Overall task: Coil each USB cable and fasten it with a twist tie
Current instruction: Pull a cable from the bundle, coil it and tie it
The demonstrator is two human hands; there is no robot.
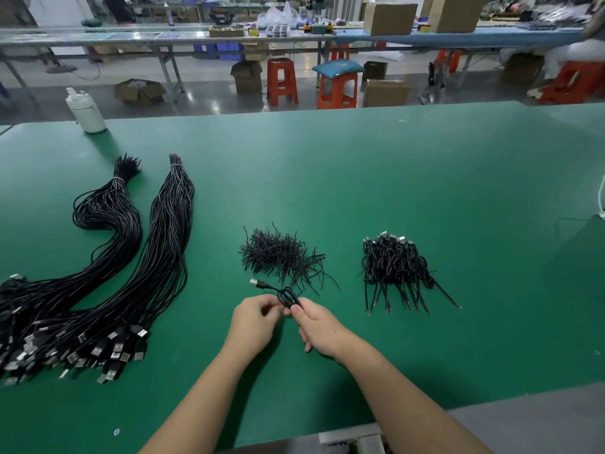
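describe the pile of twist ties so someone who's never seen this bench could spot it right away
On the green table, look just beyond the person's two hands, near the middle. The pile of twist ties is a loose, bristly heap of short black strands. Unlike the finished coiled cables to its right and the long cable bundles on the left, its pieces carry no metal plugs.

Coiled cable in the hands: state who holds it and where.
Both hands pinch the coiled USB cable at the near end of its loops: left hand, right hand. Its plug end sticks out free.
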